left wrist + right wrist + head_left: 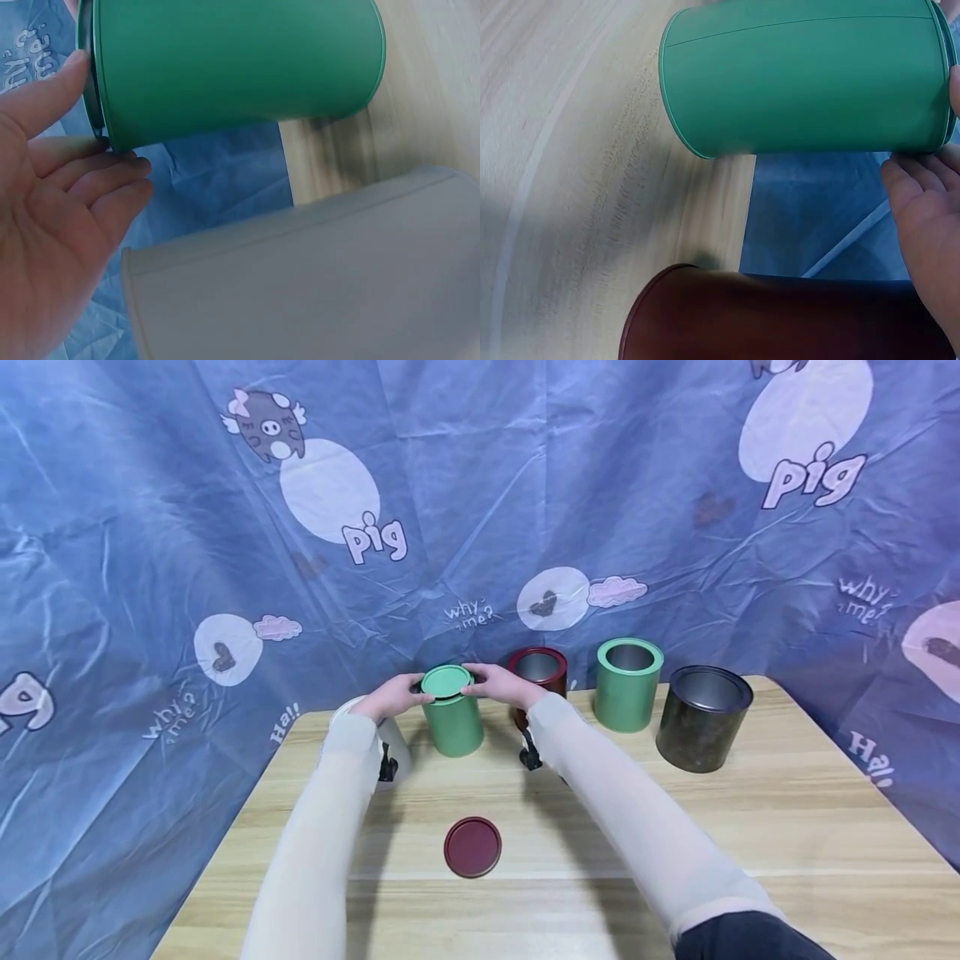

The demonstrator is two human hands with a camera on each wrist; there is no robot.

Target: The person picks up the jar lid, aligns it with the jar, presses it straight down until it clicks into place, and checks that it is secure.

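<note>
Left grip [392, 697] and right grip [504, 685] face each other, arms [611, 793] outstretched.

The left hand [71, 195] grips a lid [84, 26] atop the green can [240, 67] (a dark gap shows between). Beside the green can stands a grey can [315, 277], with blue cloth [217, 176] behind and wooden tabletop [431, 82] beneath.

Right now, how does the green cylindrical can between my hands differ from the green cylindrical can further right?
The left green cylindrical can has a round green lid at its top; the right green can is open. Your left hand and right hand are at the left can's top; the right can is untouched. Both cans stand upright.
</note>
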